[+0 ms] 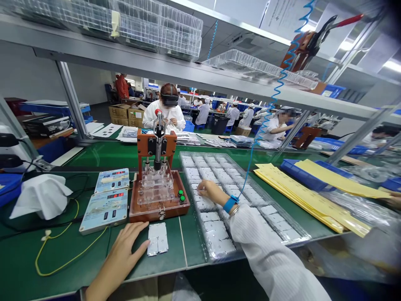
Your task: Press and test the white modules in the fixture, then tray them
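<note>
My left hand [130,246] lies on the green bench with its fingers stretched out, its thumb at the edge of a few flat white plates [158,238]. Over a clear plastic tray [205,255], my right hand [213,192] reaches down with bent fingers close together at the white plates [203,205] in a left-hand compartment. What its fingertips hold, if anything, is hidden. A blue strap [231,203] with a coiled cord circles the right wrist. Between the hands, farther back, stands a brown test fixture [159,184] with a lever clamp [159,138] and two green buttons [181,196].
Two meter boxes [105,209] with red digits and a yellow wire [70,259] lie left of the fixture. Yellow sheets [300,196] and a blue bin [316,173] are at right. A metal shelf [156,62] spans overhead. A co-worker [166,110] sits opposite.
</note>
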Motion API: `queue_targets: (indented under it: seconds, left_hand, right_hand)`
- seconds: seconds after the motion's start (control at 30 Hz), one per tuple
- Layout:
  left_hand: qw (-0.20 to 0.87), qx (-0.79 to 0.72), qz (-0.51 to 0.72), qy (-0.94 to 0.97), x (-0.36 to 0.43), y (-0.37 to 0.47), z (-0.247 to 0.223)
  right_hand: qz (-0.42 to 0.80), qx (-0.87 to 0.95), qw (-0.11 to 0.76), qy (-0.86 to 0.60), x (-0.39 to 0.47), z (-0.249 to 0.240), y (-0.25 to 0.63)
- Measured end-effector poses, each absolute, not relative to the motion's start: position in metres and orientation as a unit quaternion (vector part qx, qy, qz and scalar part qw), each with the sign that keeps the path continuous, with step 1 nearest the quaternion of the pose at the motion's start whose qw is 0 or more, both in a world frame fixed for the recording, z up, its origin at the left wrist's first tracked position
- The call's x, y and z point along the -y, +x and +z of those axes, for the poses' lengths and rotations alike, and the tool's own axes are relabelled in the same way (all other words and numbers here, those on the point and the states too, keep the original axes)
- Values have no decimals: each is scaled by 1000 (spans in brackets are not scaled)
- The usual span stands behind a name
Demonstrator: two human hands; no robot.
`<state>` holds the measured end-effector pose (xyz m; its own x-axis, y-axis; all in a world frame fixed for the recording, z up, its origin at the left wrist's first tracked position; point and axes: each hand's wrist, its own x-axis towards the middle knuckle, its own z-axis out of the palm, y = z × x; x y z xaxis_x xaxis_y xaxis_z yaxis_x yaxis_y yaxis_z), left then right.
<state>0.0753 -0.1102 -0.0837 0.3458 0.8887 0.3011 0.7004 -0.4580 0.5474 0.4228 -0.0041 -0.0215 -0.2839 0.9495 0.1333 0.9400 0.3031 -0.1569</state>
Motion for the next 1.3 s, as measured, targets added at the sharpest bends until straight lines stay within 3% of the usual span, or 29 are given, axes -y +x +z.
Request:
queue_targets:
  seconds: [0.37,0.5,0.6,0.8,0.93,1.1,1.2,1.3]
  left_hand:
    - [188,-464,264,824,116,79,-73]
    - [202,-455,229,837,117,81,-67]
    - [211,-455,217,838,116,83,-65]
    - [269,-449,235,819,121,87,-52]
    - [287,-402,268,828,120,76,-29]
    - [218,-413,306,830,84,59,-1]
    - [198,-420,277,841,53,64,8]
    - [174,-428,235,855,29,76,11]
  right_hand:
    - [74,844,219,-484,58,0,380]
    - [182,899,149,-370,106,-2,331]
    - [144,908,88,-383,119,-17,307]
    - [146,907,76,-389,112,-36,299]
    - [203,892,75,-397,117,-20,309]
    - [339,860,187,-332,99,27,337]
    - [267,855,243,-371,64,40,343]
    - [201,868,238,-387,26,34,333]
